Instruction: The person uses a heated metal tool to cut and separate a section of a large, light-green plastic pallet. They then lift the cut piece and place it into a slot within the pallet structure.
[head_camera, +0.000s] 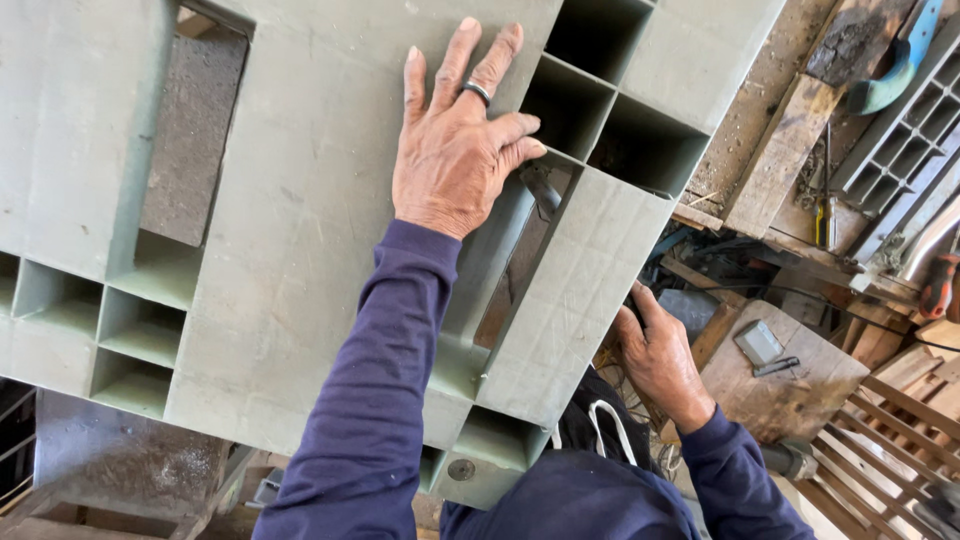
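Bright, even daylight, apparently from above and from the right. Soft, short shadows only: deep inside the square open cells of the large grey-green moulded plastic pallet (300, 200), and under its lower edge. Mild glare on the pale wooden boards (780, 150) at upper right, almost washed out. Sharp focus on the left hand (455, 150) with visible skin detail. Slight softness toward the lower right corner. Noticeable wide-angle bending of straight lines near the edges. No motion blur.
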